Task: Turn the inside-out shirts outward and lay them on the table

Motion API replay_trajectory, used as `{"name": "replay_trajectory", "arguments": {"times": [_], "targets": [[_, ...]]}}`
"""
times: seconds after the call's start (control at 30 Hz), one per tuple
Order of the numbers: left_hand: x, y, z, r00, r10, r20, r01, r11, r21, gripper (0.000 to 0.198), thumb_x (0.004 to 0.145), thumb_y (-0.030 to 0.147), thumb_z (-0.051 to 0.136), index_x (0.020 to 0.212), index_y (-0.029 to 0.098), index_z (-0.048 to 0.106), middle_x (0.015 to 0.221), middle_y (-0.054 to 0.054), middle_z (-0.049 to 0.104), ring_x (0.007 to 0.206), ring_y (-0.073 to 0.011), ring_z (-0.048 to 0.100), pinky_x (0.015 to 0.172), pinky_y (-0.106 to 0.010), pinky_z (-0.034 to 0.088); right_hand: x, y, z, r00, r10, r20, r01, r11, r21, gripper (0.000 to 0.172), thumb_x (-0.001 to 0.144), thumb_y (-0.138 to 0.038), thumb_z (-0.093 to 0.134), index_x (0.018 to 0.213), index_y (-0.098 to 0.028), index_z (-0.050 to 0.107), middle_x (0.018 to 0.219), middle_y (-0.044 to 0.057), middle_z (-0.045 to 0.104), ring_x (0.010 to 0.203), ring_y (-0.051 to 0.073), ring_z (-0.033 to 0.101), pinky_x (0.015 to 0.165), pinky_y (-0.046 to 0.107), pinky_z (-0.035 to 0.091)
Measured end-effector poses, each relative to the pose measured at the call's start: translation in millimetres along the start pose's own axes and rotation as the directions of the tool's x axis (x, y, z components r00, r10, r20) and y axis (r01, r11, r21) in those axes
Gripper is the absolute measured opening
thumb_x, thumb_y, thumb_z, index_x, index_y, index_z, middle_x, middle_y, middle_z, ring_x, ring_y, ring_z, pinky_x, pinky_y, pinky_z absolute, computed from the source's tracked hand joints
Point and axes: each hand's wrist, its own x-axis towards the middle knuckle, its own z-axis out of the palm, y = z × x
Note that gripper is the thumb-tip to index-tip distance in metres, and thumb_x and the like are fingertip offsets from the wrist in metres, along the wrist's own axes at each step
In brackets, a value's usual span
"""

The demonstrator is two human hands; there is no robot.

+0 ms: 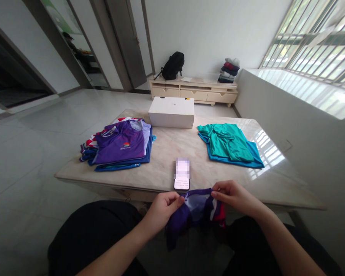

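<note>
Left hand (162, 209) and right hand (232, 197) both pinched shut on the top edge of a purple garment (194, 214), one at each end, held over the lap just short of the near edge of the surface (166, 153). Cloth sags between and below the hands; a red and white patch shows near the right hand. Most of the garment hangs bunched, so its shape cannot be told.

Just beyond the hands, between them, a phone (181, 175) lies at the surface's near edge, screen up. Farther out to the left, a stack of purple and blue shirts (119, 147). Farther out to the right, a teal shirt on a blue one (228, 145). Straight ahead past the phone, a white box (171, 112). Against the far wall, a low cabinet (194, 91) with a black backpack (173, 65) and a pile of folded clothes (229, 70).

Risk, as judged: the phone sits close to the hanging cloth. A lift or sweep forward could catch it and drag it off the edge. The grip is only fingertip; the bunched weight could slip from one hand.
</note>
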Motion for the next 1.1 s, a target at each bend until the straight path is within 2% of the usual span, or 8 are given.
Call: {"name": "replay_trajectory", "arguments": {"times": [0.1, 0.17, 0.3, 0.47, 0.6, 0.77, 0.97, 1.1], "targets": [[1.2, -2.2, 1.4, 1.0, -0.006, -0.001, 0.006, 0.999, -0.032, 0.051, 0.086, 0.063, 0.068, 0.074, 0.013, 0.064, 0.066, 0.002, 0.053, 0.06, -0.0105, 0.041, 0.057, -0.022, 0.03, 4.4, -0.5, 23.7, 0.999, 0.02, 0.048, -0.025, 0.993, 0.114, 0.045, 0.089, -0.06, 0.07, 0.092, -0.016, 0.063, 0.064, 0.002, 0.07, 0.054, 0.015, 0.066, 0.048, 0.019, 0.042], [2.5, -3.2, 2.0, 0.999, 0.028, -0.041, -0.028, 1.0, 0.001, 0.047, 0.087, 0.058, 0.069, 0.074, 0.013, 0.066, 0.067, 0.001, 0.055, 0.063, -0.0121, 0.045, 0.06, -0.023, 0.034, 8.2, -1.1, 41.3, 0.996, 0.044, 0.082, -0.061, 0.976, 0.211, 0.046, 0.087, -0.061, 0.072, 0.092, -0.016, 0.06, 0.066, 0.003, 0.073, 0.055, 0.017, 0.07, 0.05, 0.021, 0.048], [3.5, -4.0, 3.8, 0.978, 0.161, -0.13, -0.139, 0.977, 0.161, 0.037, 0.087, 0.047, 0.071, 0.07, 0.015, 0.066, 0.07, -0.001, 0.06, 0.069, -0.0159, 0.053, 0.067, -0.025, 0.04, 15.5, -0.9, 73.4, 0.983, 0.108, 0.15, -0.157, 0.916, 0.369, 0.054, 0.079, -0.064, 0.077, 0.095, -0.016, 0.057, 0.063, 0.004, 0.073, 0.058, 0.022, 0.074, 0.055, 0.028, 0.057], [-0.3, -3.0, 8.0, 0.953, 0.281, -0.114, -0.232, 0.917, 0.324, 0.03, 0.09, 0.035, 0.069, 0.066, 0.017, 0.065, 0.072, -0.001, 0.063, 0.07, -0.0158, 0.058, 0.068, -0.025, 0.042, 19.1, 3.4, 98.9, 0.974, 0.181, 0.135, -0.224, 0.839, 0.496, 0.058, 0.074, -0.063, 0.081, 0.099, -0.015, 0.06, 0.073, 0.005, 0.074, 0.069, 0.026, 0.079, 0.059, 0.029, 0.059], [-3.7, -2.8, 9.7, 0.939, 0.337, -0.074, -0.277, 0.865, 0.419, 0.026, 0.092, 0.028, 0.067, 0.068, 0.018, 0.066, 0.075, -0.001, 0.063, 0.07, -0.0142, 0.059, 0.068, -0.024, 0.042, 19.7, 9.3, 108.0, 0.971, 0.209, 0.115, -0.235, 0.757, 0.61, 0.056, 0.075, -0.058, 0.083, 0.105, -0.014, 0.066, 0.087, 0.008, 0.076, 0.075, 0.027, 0.08, 0.063, 0.03, 0.06], [-6.3, 0.1, 6.7, 0.926, 0.375, -0.028, -0.309, 0.8, 0.514, 0.023, 0.094, 0.027, 0.068, 0.073, 0.019, 0.072, 0.079, -0.001, 0.064, 0.073, -0.014, 0.062, 0.069, -0.023, 0.043, 21.1, 12.7, 108.4, 0.968, 0.24, 0.068, -0.214, 0.655, 0.725, 0.042, 0.077, -0.05, 0.082, 0.095, -0.014, 0.07, 0.084, 0.008, 0.076, 0.073, 0.026, 0.079, 0.061, 0.028, 0.058], [-5.8, 1.9, 3.0, 0.926, 0.378, 0.011, -0.323, 0.774, 0.544, 0.02, 0.095, 0.025, 0.07, 0.076, 0.02, 0.074, 0.082, 0.0, 0.065, 0.074, -0.0128, 0.064, 0.071, -0.023, 0.044, 20.7, 11.2, 107.4, 0.971, 0.223, 0.082, -0.207, 0.627, 0.751, 0.04, 0.079, -0.048, 0.081, 0.089, -0.011, 0.072, 0.08, 0.012, 0.078, 0.073, 0.024, 0.079, 0.063, 0.028, 0.059], [-5.8, 1.4, 2.4, 0.912, 0.406, 0.059, -0.36, 0.722, 0.592, 0.02, 0.096, 0.024, 0.069, 0.077, 0.019, 0.072, 0.084, 0.0, 0.065, 0.076, -0.013, 0.064, 0.072, -0.023, 0.044, 20.1, 10.9, 110.1, 0.964, 0.25, 0.084, -0.219, 0.58, 0.784, 0.038, 0.079, -0.045, 0.08, 0.087, -0.009, 0.072, 0.077, 0.012, 0.077, 0.071, 0.022, 0.077, 0.065, 0.028, 0.059]]}}
